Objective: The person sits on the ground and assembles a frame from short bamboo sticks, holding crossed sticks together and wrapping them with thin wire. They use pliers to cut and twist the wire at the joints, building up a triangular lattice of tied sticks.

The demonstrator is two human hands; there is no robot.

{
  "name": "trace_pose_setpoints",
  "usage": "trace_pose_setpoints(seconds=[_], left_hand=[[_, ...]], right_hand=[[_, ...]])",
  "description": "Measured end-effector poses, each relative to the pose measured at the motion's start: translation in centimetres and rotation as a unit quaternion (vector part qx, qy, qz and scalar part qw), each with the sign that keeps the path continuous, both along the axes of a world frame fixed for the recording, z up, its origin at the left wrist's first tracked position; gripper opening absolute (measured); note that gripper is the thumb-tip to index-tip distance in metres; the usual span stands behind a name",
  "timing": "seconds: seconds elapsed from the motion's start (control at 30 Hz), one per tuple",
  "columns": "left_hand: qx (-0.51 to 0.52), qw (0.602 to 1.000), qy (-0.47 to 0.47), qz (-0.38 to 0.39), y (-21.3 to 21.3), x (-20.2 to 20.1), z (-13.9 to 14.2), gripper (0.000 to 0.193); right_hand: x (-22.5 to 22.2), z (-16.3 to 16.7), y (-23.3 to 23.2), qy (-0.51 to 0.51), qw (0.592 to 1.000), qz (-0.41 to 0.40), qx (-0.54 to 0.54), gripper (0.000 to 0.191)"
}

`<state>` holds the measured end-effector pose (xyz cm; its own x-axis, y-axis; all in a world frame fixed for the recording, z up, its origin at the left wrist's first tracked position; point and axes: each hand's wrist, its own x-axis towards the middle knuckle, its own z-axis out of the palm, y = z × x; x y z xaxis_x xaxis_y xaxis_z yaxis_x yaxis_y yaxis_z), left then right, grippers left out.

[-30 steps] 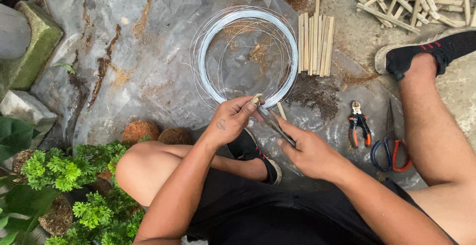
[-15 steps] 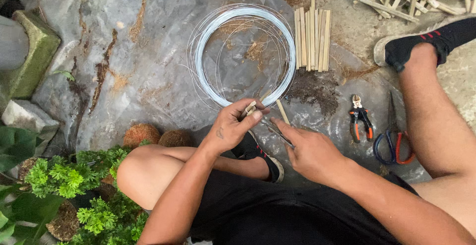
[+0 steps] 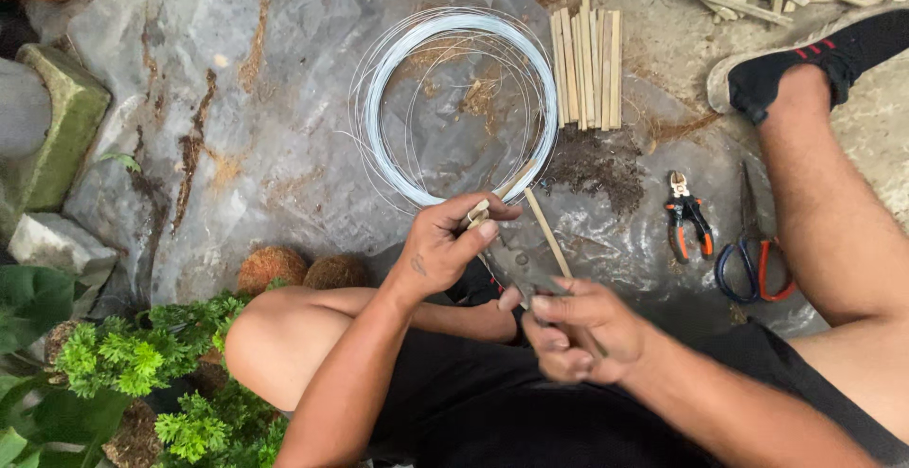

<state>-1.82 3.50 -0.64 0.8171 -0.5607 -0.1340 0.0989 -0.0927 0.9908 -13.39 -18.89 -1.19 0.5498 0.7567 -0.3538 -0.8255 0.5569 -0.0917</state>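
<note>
- Looking down through the head camera, the left hand pinches short bamboo sticks between thumb and curled fingers, just in front of the raised knee and over the grey plastic sheet.
- Judging by their look, these sticks are light, stiff and dry (likely to splinter if bent hard), so a grip near the end, as here, seems to suit them; the smooth skin may slip a little.
- The left fingers are closed almost fully around the sticks, with only the stick tips showing past them.
- The right hand is curled tight on the handle of a dark metal tool, whose blade end lies close under the sticks; whether it touches them I cannot tell.
- One longer bamboo stick slants between the two hands.
- Just beyond lies a coil of pale wire, springy and thin, beside a row of cut bamboo slats.
- Off to the right rest small red-handled cutters and scissors.
</note>
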Motion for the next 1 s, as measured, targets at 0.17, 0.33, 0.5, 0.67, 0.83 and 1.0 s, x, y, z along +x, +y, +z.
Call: trace_pose_setpoints(seconds=[0.17, 0.33, 0.5, 0.67, 0.83, 1.0], left_hand=[[-0.029, 1.000, 0.009, -0.004, 0.2, 0.2, -0.8, 0.034], [-0.070, 0.996, 0.048, 0.028, 0.5, 0.7, -2.1, 0.045], [-0.071, 0.978, 0.170, 0.096, -0.3, 0.4, -3.2, 0.051], [-0.082, 0.983, 0.135, 0.092, -0.4, 0.5, -2.7, 0.051], [-0.077, 0.985, 0.119, 0.100, -0.5, 0.3, -2.1, 0.051], [-0.025, 0.988, 0.110, 0.104, -0.7, 0.0, -2.4, 0.050]], right_hand=[[-0.5, -0.1, 1.6, -0.001, 0.988, -0.057, 0.142, 0.037], [3.1, -0.5, 0.1, -0.239, 0.942, 0.065, -0.226, 0.030], [3.9, 1.8, -0.9, -0.333, 0.774, 0.168, -0.512, 0.037], [4.5, 4.0, 0.0, -0.504, 0.504, 0.150, -0.685, 0.075], [5.0, 5.0, 0.5, -0.513, 0.481, 0.152, -0.694, 0.078], [5.2, 5.1, 0.8, -0.527, 0.438, 0.164, -0.710, 0.082]])
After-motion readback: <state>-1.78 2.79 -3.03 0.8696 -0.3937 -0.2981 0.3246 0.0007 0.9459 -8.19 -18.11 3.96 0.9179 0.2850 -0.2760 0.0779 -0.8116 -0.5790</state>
